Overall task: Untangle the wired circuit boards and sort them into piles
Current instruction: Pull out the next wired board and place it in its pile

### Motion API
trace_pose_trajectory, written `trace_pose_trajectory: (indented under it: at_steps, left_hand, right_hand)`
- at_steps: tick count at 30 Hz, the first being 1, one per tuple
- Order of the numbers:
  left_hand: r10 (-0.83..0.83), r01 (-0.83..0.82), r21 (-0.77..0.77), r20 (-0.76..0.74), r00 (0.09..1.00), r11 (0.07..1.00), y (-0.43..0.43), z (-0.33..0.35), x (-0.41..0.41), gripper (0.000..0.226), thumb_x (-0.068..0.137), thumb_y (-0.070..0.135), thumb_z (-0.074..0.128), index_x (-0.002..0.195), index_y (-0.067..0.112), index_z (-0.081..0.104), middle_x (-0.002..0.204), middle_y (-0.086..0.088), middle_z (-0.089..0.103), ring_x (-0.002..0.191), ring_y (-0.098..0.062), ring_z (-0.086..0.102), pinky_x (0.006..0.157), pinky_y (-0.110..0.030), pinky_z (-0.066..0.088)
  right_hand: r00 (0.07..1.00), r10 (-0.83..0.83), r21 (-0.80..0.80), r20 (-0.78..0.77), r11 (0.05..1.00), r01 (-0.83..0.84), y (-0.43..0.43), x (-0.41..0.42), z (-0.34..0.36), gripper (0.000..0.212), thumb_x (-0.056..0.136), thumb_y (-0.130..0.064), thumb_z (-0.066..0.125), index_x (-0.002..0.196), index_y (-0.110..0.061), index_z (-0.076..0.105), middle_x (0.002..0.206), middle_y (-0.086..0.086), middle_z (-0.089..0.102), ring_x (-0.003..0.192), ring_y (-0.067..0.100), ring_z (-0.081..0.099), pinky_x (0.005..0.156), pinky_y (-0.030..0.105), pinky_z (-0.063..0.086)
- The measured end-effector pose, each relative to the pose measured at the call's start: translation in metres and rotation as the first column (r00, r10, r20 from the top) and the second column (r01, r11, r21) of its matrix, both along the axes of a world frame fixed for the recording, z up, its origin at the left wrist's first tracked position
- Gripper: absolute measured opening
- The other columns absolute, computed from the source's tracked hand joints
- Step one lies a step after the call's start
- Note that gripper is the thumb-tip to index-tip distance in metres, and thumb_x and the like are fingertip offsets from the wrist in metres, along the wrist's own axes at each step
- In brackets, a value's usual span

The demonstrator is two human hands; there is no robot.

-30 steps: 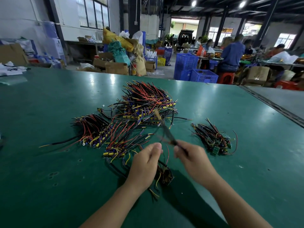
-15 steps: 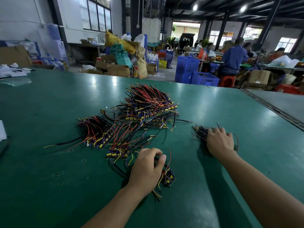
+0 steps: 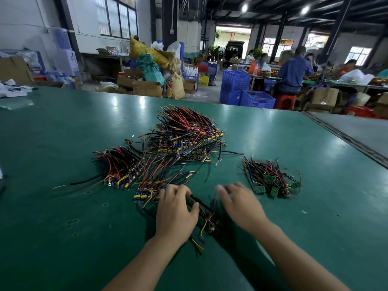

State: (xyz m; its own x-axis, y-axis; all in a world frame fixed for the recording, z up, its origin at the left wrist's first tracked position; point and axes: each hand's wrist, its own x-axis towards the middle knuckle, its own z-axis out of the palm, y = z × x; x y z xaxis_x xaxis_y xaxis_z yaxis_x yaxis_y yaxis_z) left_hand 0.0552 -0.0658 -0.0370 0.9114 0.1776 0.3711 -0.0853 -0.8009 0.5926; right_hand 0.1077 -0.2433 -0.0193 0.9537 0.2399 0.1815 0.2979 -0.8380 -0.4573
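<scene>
Left hand [image 3: 176,211] is curled down over a wired bundle [image 3: 206,217] on the green table [image 3: 63,227], with the thumb clamped across its dark leads. The bundle lies on a diagonal, long axis running from far-left under the fingers to near-right, yellow tips pointing back toward the person. Right hand [image 3: 241,204] hovers just beside it, blurred, fingers spread, holding nothing. Beyond that hand sits the right pile [image 3: 270,177] of small green boards; the left pile [image 3: 121,169], middle pile [image 3: 159,183] and far pile [image 3: 189,133] fan their wires away.
</scene>
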Motion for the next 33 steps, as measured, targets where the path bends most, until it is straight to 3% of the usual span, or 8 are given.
trace_pose_trajectory:
  at_steps: [3, 6, 12, 19, 23, 26, 30, 33]
  left_hand:
    - [0.024, -0.024, 0.007, -0.022, 0.999, 1.000, 0.002, 0.000, -0.001, 0.026, 0.087, 0.043, 0.064, 0.095, 0.027, 0.045, 0.097, 0.008, 0.048, 0.098, -0.015, 0.040, 0.083, -0.030, 0.040]
    - [-0.006, 0.004, -0.048, -0.047, 0.999, 0.999, 0.001, 0.000, -0.001, 0.024, 0.088, 0.040, 0.064, 0.092, 0.024, 0.047, 0.086, 0.008, 0.052, 0.087, -0.015, 0.049, 0.074, -0.034, 0.045]
    - [-0.039, 0.041, -0.252, 0.013, 0.999, 0.967, -0.001, 0.003, 0.001, 0.015, 0.084, 0.014, 0.068, 0.083, 0.020, 0.054, 0.077, 0.009, 0.062, 0.074, -0.005, 0.058, 0.068, -0.020, 0.041]
    - [-0.148, 0.110, -0.595, -0.014, 0.989, 0.796, -0.010, 0.012, -0.002, 0.009, 0.088, 0.008, 0.064, 0.086, 0.015, 0.059, 0.081, 0.000, 0.066, 0.075, -0.012, 0.067, 0.075, -0.031, 0.055]
    - [-0.387, 0.138, -0.830, -0.099, 0.917, 0.540, -0.021, 0.018, -0.008, 0.006, 0.094, 0.004, 0.056, 0.094, 0.008, 0.060, 0.084, -0.010, 0.067, 0.065, -0.020, 0.068, 0.066, -0.035, 0.059]
    - [-0.501, 0.205, -0.869, -0.057, 0.864, 0.451, -0.024, 0.019, -0.011, 0.019, 0.088, -0.003, 0.060, 0.100, 0.010, 0.066, 0.084, -0.006, 0.071, 0.071, -0.021, 0.068, 0.069, -0.032, 0.058]
    - [-0.464, 0.243, -0.826, -0.025, 0.886, 0.508, -0.028, 0.017, -0.013, 0.014, 0.084, 0.014, 0.071, 0.097, 0.009, 0.068, 0.082, -0.007, 0.068, 0.076, -0.021, 0.068, 0.077, -0.039, 0.056]
    - [-0.397, 0.234, -0.785, -0.016, 0.918, 0.574, -0.030, 0.017, -0.014, 0.026, 0.080, 0.030, 0.073, 0.093, 0.008, 0.068, 0.084, -0.018, 0.069, 0.072, -0.022, 0.066, 0.070, -0.037, 0.055]
  right_hand:
    - [0.958, 0.254, 0.023, -0.133, 0.967, -0.253, 0.007, -0.016, 0.001, 0.039, 0.096, -0.051, 0.050, 0.118, -0.024, 0.066, 0.102, -0.006, 0.063, 0.090, 0.008, 0.055, 0.072, 0.011, 0.036]
    - [0.960, 0.250, 0.099, -0.123, 0.966, -0.239, 0.005, -0.023, -0.003, 0.037, 0.090, -0.041, 0.065, 0.125, -0.028, 0.062, 0.103, -0.011, 0.068, 0.087, 0.000, 0.056, 0.072, 0.002, 0.034]
    - [0.976, 0.186, 0.413, -0.116, 0.902, -0.123, 0.005, -0.033, -0.018, 0.030, 0.088, -0.017, 0.071, 0.114, -0.027, 0.061, 0.083, -0.009, 0.070, 0.074, 0.002, 0.063, 0.077, 0.020, 0.049]
    - [0.960, 0.208, 0.901, -0.187, 0.426, 0.083, -0.003, -0.027, -0.009, 0.035, 0.088, 0.000, 0.066, 0.116, -0.020, 0.061, 0.076, -0.002, 0.068, 0.074, 0.013, 0.066, 0.070, 0.028, 0.056]
    - [0.987, 0.132, 0.965, -0.089, 0.257, 0.053, -0.002, -0.026, -0.006, 0.046, 0.087, 0.003, 0.064, 0.125, -0.020, 0.051, 0.074, -0.003, 0.066, 0.071, 0.012, 0.066, 0.066, 0.024, 0.055]
    - [0.997, 0.070, 0.958, -0.024, 0.287, 0.003, -0.001, -0.028, -0.004, 0.062, 0.083, 0.002, 0.069, 0.130, -0.028, 0.042, 0.076, 0.001, 0.066, 0.077, 0.017, 0.067, 0.075, 0.027, 0.056]
    - [1.000, 0.022, 0.930, -0.019, 0.369, 0.010, -0.001, -0.028, -0.003, 0.075, 0.078, 0.002, 0.076, 0.133, -0.031, 0.037, 0.077, 0.005, 0.068, 0.086, 0.025, 0.067, 0.088, 0.035, 0.053]
    - [0.998, 0.068, 0.924, -0.013, 0.382, -0.014, -0.002, -0.029, -0.001, 0.082, 0.075, 0.008, 0.076, 0.137, -0.027, 0.035, 0.078, 0.003, 0.069, 0.086, 0.020, 0.069, 0.083, 0.026, 0.054]
